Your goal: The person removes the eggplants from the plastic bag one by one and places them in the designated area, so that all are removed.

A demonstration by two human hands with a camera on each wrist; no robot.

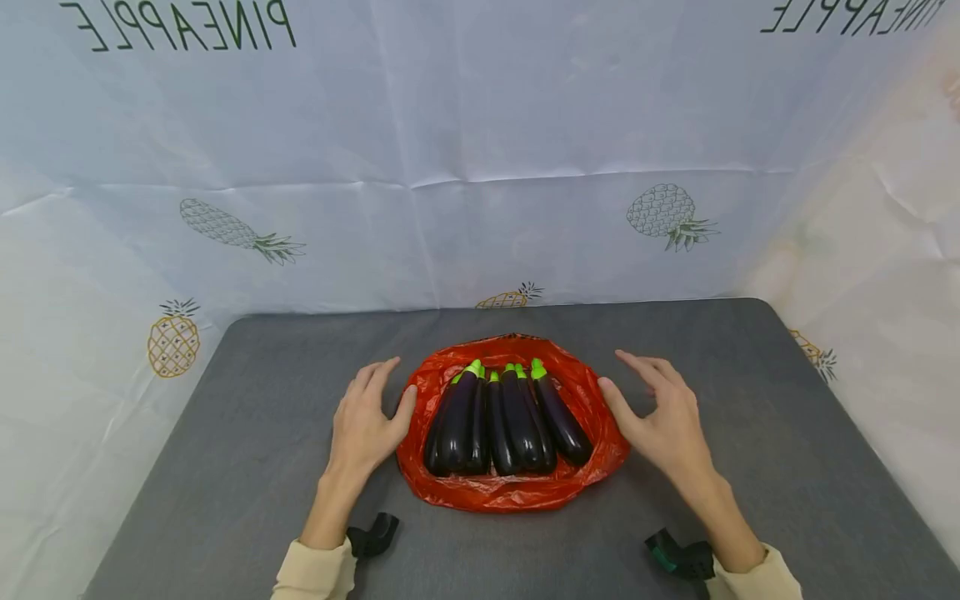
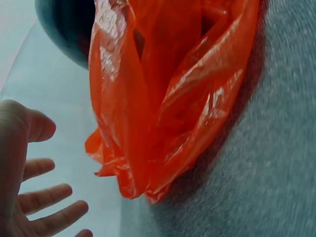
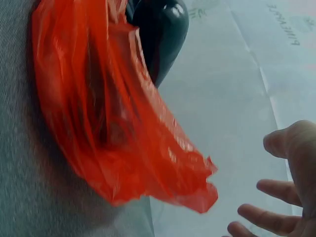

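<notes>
Both hands [image 1: 363, 425] [image 1: 666, 421] outstretched on either side of the red bag [image 1: 498, 498]

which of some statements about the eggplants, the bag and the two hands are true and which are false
1. The eggplants lie in the red bag. True.
2. The bag is tied closed over them. False: it is open, showing the eggplants.
3. The left hand and right hand are at opposite sides of the bag. True.
4. The right hand grips an eggplant. False: it holds nothing.
5. The green ends face the pineapple-print cloth. True.
</notes>
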